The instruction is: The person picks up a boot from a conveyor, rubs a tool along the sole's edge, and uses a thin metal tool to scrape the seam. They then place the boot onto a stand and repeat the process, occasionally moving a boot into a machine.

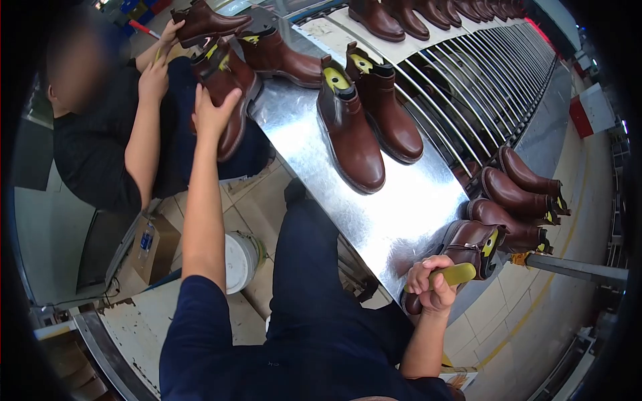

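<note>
The right hand (433,286) has its fingers curled around a yellow strip (460,273), whose rounded end juts past the thumb, before a zipped boot (473,242). Farther off, the left hand (212,117) clasps a brown boot (221,81) between spread thumb and fingers.

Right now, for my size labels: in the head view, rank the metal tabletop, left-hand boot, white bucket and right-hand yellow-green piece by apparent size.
Largest to smallest:
metal tabletop
boot in the left hand
white bucket
yellow-green piece in the right hand
</note>
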Motion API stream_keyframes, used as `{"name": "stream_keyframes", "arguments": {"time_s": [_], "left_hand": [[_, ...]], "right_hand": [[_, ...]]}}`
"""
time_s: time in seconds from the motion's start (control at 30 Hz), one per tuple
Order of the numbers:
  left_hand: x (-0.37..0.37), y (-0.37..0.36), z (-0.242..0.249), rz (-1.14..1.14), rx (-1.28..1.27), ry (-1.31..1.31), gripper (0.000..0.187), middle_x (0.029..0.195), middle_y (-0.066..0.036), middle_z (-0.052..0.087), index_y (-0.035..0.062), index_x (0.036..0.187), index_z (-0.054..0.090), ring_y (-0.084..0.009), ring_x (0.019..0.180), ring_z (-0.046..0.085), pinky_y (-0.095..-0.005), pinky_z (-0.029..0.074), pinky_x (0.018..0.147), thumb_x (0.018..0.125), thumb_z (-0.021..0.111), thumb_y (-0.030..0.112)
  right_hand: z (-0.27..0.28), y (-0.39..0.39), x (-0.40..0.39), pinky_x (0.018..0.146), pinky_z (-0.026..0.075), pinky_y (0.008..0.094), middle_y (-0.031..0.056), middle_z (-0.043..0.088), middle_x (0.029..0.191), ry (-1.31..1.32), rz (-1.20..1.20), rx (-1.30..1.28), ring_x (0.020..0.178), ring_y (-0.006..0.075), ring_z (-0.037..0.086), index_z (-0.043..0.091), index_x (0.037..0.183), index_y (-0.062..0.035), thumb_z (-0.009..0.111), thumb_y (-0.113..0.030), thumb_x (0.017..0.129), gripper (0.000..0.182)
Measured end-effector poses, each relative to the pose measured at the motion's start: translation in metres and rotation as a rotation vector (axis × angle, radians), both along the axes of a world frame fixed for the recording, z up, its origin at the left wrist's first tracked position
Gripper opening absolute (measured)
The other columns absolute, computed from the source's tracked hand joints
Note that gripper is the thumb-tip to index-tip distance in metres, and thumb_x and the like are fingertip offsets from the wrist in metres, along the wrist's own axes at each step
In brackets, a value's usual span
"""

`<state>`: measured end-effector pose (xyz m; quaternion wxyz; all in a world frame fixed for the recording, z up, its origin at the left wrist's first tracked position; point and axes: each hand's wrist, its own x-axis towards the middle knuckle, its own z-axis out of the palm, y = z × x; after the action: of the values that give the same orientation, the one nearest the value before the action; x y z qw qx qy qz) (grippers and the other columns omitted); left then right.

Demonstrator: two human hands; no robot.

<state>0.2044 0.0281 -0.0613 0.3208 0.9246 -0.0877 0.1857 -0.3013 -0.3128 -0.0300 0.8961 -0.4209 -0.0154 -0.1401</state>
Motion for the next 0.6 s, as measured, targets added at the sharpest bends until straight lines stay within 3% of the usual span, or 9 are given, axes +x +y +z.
{"name": "stream_keyframes", "arguments": {"time_s": [0.03, 0.07, 0.13, 0.17, 0.27, 0.33, 0.4, 0.6], "left_hand": [[-0.015, -0.009, -0.003, 0.034, 0.08, 0.011, 0.115, 0.172, -0.02, 0.027, 0.0067, 0.163, 0.037, -0.0375, 0.156, 0.032, -0.0688, 0.018, 0.123, 0.078, 0.076, 0.074], [-0.019, -0.019, -0.023, 0.11, 0.12, -0.035, 0.109, 0.168, -0.02, 0.036, 0.0103, 0.162, 0.038, -0.0403, 0.155, 0.035, -0.0694, 0.018, 0.123, 0.08, 0.077, 0.07], [-0.048, -0.044, -0.006, 0.058, 0.047, 0.015, 0.1, 0.16, -0.019, 0.048, 0.014, 0.16, 0.041, -0.0421, 0.152, 0.039, -0.0702, 0.02, 0.122, 0.082, 0.079, 0.064], [-0.058, -0.052, -0.006, 0.095, 0.078, -0.08, 0.093, 0.152, -0.019, 0.056, 0.0166, 0.158, 0.043, -0.0418, 0.149, 0.043, -0.0704, 0.021, 0.121, 0.084, 0.08, 0.059], [-0.052, -0.055, -0.017, 0.19, 0.054, -0.147, 0.091, 0.149, -0.024, 0.057, 0.0089, 0.153, 0.049, -0.0412, 0.147, 0.045, -0.0653, 0.027, 0.12, 0.084, 0.08, 0.058], [-0.047, -0.052, -0.012, 0.255, 0.03, -0.215, 0.091, 0.143, -0.024, 0.061, -0.0008, 0.143, 0.059, -0.0408, 0.139, 0.052, -0.0531, 0.039, 0.116, 0.081, 0.081, 0.062], [-0.047, -0.053, -0.011, 0.36, 0.137, -0.336, 0.093, 0.141, -0.022, 0.064, 0.0003, 0.143, 0.06, -0.0402, 0.136, 0.055, -0.0509, 0.043, 0.113, 0.079, 0.081, 0.065], [-0.063, -0.067, -0.021, 0.448, 0.009, -0.157, 0.091, 0.145, -0.019, 0.062, 0.0022, 0.142, 0.062, -0.0427, 0.135, 0.055, -0.0516, 0.043, 0.113, 0.079, 0.081, 0.065]], "right_hand": [[0.0, 0.001, 0.0, 0.054, 0.045, 0.0315, 0.0042, 0.05, 0.067, 0.004, -0.004, 0.004, 0.057, 0.0159, 0.05, 0.064, 0.125, 0.0033, 0.069, -0.028, 0.103, 0.038], [0.0, 0.001, -0.001, 0.054, 0.044, 0.0314, 0.0042, 0.05, 0.067, 0.01, -0.008, 0.008, 0.057, 0.0158, 0.05, 0.064, 0.125, 0.0036, 0.07, -0.028, 0.102, 0.039], [0.0, 0.0, -0.002, 0.055, 0.044, 0.0313, 0.0041, 0.05, 0.067, 0.022, -0.01, 0.018, 0.057, 0.0156, 0.05, 0.064, 0.125, 0.0041, 0.07, -0.027, 0.102, 0.039], [-0.001, 0.0, -0.003, 0.055, 0.044, 0.0313, 0.004, 0.05, 0.067, 0.03, -0.009, 0.025, 0.057, 0.0154, 0.049, 0.064, 0.124, 0.0043, 0.071, -0.027, 0.102, 0.04], [0.002, 0.001, -0.004, 0.056, 0.043, 0.0304, 0.0038, 0.049, 0.066, 0.054, -0.01, 0.042, 0.058, 0.0142, 0.048, 0.065, 0.124, 0.0048, 0.072, -0.028, 0.1, 0.04], [-0.001, 0.001, -0.005, 0.056, 0.043, 0.03, 0.0036, 0.049, 0.066, 0.053, -0.008, 0.049, 0.058, 0.0137, 0.047, 0.065, 0.123, 0.0049, 0.072, -0.027, 0.1, 0.041], [0.0, 0.0, -0.004, 0.056, 0.042, 0.0293, 0.0035, 0.049, 0.066, 0.055, -0.007, 0.063, 0.058, 0.0131, 0.047, 0.065, 0.123, 0.0057, 0.073, -0.026, 0.099, 0.041], [0.003, 0.0, -0.004, 0.056, 0.042, 0.0295, 0.004, 0.051, 0.067, 0.05, -0.013, 0.067, 0.059, 0.0132, 0.048, 0.066, 0.122, 0.007, 0.073, -0.025, 0.098, 0.04]]}}
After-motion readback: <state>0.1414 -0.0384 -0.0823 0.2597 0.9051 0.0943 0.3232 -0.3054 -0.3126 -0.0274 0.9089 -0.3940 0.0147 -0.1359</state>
